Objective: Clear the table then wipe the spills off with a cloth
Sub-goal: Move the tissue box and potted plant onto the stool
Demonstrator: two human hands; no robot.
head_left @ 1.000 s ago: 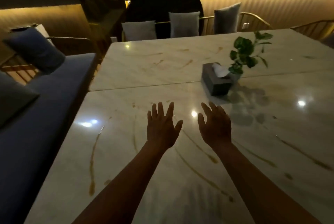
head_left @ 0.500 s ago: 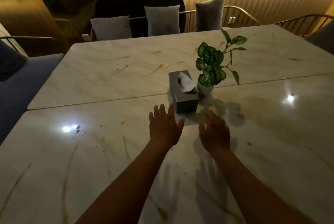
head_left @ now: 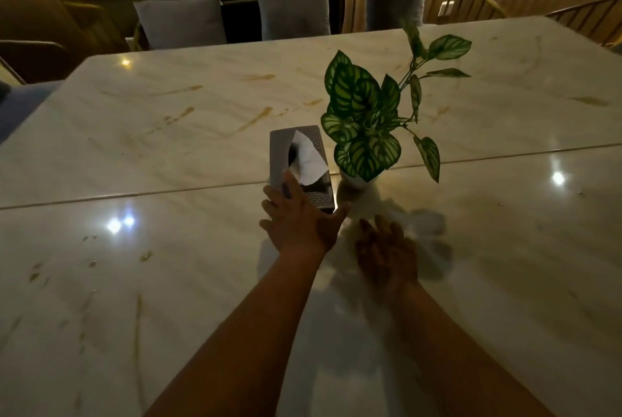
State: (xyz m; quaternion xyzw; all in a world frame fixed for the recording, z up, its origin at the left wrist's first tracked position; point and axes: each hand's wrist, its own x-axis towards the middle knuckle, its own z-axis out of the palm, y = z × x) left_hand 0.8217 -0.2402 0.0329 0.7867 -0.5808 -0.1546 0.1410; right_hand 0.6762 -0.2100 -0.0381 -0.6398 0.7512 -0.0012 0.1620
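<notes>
So, one head view: one tissue box (head_left: 300, 165) sits mid-table (head_left: 168, 282), with one potted plant (head_left: 365, 123) just beside it at 3 o'clock. Left hand (head_left: 299, 218) has its fingers spread flat, touching the box's near end, gripping nothing. Right hand (head_left: 387, 253) hovers loose and empty at the box's 5 o'clock. Brownish spill streaks (head_left: 254, 120) all over, three cushions (head_left: 291, 4) at 12 o'clock.

A grey tissue box (head_left: 300, 167), white tissue sticking up, stands under the left hand's (head_left: 300, 221) fingertips; a leafy potted plant (head_left: 368, 123) stands just right of it.
</notes>
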